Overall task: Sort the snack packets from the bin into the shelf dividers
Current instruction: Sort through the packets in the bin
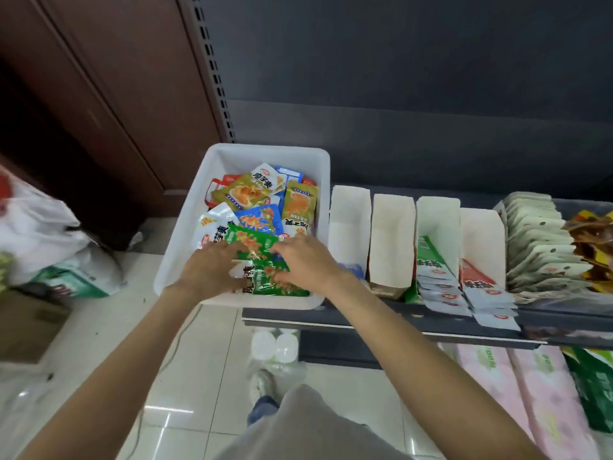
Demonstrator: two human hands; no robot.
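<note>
- head view: both hands reach into a white bin (212, 180) at the left end of a dark shelf (381, 322); mixed snack packets (262, 207) fill it
- left hand (207, 268) and right hand (306, 260) each grip an edge of the green packets (265, 260) at the bin's near side, fingers curled over them
- 4 white dividers (393, 240) stand just right of the bin; 2 hold green and red packets

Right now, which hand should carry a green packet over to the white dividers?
Probably the right hand. It rests on the green packets in the bin, nearer the dividers on the right. The left hand would have to cross over.
</note>
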